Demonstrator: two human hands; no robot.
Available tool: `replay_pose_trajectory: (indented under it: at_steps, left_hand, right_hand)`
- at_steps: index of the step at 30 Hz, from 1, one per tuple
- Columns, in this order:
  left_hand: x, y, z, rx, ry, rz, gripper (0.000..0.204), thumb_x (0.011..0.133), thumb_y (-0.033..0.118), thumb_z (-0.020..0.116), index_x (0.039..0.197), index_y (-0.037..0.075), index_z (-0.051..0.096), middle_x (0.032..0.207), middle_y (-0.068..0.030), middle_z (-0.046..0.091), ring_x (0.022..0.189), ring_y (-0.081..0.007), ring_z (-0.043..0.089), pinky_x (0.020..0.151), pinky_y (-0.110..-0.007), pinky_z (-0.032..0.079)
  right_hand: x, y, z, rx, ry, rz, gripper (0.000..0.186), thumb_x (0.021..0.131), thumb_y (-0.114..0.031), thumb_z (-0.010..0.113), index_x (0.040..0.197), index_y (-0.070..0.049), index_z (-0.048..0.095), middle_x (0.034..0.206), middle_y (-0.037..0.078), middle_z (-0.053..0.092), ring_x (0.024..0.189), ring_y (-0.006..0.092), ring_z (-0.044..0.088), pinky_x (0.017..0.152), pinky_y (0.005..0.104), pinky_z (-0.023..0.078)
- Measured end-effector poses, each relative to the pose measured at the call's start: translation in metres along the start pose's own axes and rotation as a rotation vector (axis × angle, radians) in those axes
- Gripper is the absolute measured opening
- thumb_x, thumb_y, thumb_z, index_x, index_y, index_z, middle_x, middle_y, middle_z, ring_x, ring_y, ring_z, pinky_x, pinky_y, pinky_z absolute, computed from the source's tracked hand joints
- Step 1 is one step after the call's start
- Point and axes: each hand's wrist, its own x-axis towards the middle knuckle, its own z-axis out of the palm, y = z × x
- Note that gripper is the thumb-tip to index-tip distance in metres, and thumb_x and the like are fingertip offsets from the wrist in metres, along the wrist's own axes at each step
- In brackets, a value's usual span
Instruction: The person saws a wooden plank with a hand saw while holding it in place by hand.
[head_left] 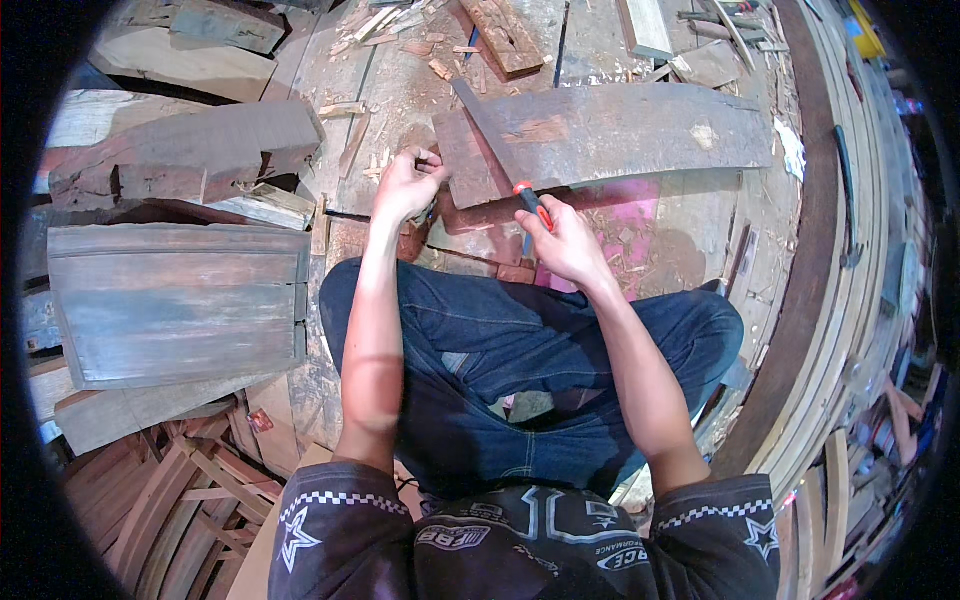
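My right hand (565,243) is closed around the red and black handle of a file (486,132). Its long, dark, flat blade points up and left across the left end of a weathered grey-brown board (620,135). That board lies lengthwise in front of my crossed legs, with its long near edge curved. Just off the board's left end is my left hand (410,185), its fingers curled in. Whatever they may hold is hidden.
Wood chips and a thick wood block (503,38) lie beyond the board. To the left are stacked rough timbers (190,150) and a framed wooden panel (180,300). Long planks (835,260) run along the right, and curved wooden pieces (170,500) sit at lower left.
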Motion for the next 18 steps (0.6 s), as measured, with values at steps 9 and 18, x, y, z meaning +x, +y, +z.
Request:
replay_pose_trajectory:
  at_steps: [9,18]
  left_hand:
    - [-0.005,0.015,0.003,0.036,0.053,-0.058,0.024,0.086,0.023,0.071,0.093,0.001,0.065,0.083,-0.0079,0.067,0.078,-0.0134,0.062,0.071,-0.028,0.049]
    - [0.0,0.006,0.003,0.023,0.037,-0.04,0.024,0.087,0.023,0.07,0.095,0.001,0.065,0.086,-0.0071,0.067,0.08,-0.0144,0.061,0.074,-0.028,0.049]
  right_hand:
    - [-0.003,-0.004,0.0,-0.039,0.021,0.007,0.033,0.088,-0.033,0.06,0.086,-0.001,0.055,0.066,0.019,0.057,0.067,0.0363,0.061,0.063,0.0447,0.045]
    - [-0.002,-0.001,0.002,-0.054,0.037,-0.024,0.033,0.088,-0.032,0.061,0.085,-0.001,0.054,0.064,0.019,0.058,0.067,0.038,0.063,0.063,0.0459,0.045]
